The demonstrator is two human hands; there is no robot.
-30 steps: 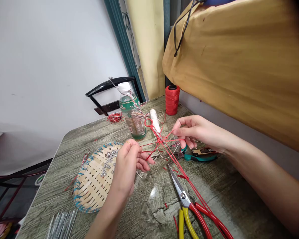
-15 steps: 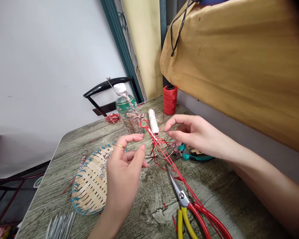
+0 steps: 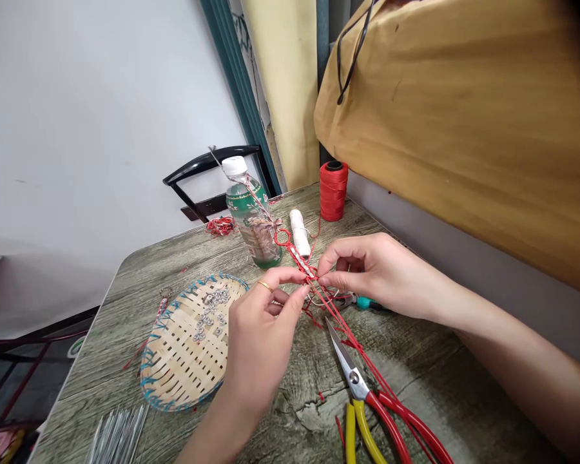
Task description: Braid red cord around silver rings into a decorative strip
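Wooden table (image 3: 415,361), with left hand (image 3: 265,322) and right hand (image 3: 367,270) pinching red cords (image 3: 328,308).
A woven basket (image 3: 174,361) lies at left and a bottle (image 3: 251,219) stands behind it; the hands meet fingertip to fingertip, each closed on the red cords, which stretch from the bottle past the scissors (image 3: 350,374).

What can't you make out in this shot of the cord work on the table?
Head view only.
Where the red cord is pinched: covered by the fingers of the left hand and right hand.
Teal-handled tool: mostly behind the right hand.
Red-handled scissors: handles cut off by the bottom edge.
Metal bits in the woven tray: too small to identify.
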